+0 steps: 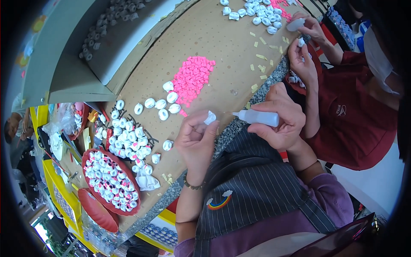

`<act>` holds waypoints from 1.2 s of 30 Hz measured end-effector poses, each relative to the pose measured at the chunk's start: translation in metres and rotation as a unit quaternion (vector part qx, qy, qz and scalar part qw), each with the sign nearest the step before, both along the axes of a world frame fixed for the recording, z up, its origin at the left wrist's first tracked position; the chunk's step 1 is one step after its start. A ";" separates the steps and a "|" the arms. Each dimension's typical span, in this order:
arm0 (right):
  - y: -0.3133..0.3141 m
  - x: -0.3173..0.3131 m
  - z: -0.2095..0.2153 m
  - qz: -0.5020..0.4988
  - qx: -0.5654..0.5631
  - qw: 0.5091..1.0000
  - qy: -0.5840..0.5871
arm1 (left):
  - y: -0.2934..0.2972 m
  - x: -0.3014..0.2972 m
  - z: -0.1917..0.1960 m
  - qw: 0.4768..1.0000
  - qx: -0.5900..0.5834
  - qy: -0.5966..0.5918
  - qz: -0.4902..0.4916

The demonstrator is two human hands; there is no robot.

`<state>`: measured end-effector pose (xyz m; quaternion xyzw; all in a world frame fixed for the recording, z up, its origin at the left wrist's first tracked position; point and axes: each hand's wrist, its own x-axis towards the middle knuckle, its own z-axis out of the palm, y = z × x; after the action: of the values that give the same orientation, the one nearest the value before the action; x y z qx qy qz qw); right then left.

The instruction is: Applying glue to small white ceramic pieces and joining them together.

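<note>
Left hand (193,139): fingertips cover the lower part of the white piece (209,118); detail too small to tell. Right hand (286,122): fingers and thumb hide part of the squeeze bottle (262,118); fill level unclear. Near edge of tabletop (231,75): a stretch hidden behind the striped apron (257,180). Far edge: grey shelf unit (62,68) cut off by picture's top. Pink pieces (195,77): overlapping, single outlines indistinct. Red tray (135,183): floor covered by heaped pieces. Co-worker (342,115): head partly lost in dark rim.
</note>
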<state>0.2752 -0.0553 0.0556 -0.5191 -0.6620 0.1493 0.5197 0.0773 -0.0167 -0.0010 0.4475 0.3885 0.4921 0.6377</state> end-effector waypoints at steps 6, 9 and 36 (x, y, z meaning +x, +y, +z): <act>-0.001 -0.012 -0.002 0.015 0.017 0.999 -0.038 | 0.000 0.001 0.001 1.000 -0.008 -0.016 -0.007; -0.001 -0.015 -0.004 0.017 0.027 0.999 -0.039 | 0.000 -0.001 0.002 1.000 -0.002 -0.017 -0.021; -0.001 -0.019 -0.008 0.026 0.036 0.998 -0.054 | 0.001 -0.001 0.000 1.000 -0.002 -0.010 -0.014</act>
<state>0.2559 -0.0560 0.0479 -0.4901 -0.7069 0.1104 0.4980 0.0766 -0.0158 -0.0007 0.4465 0.3764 0.4869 0.6495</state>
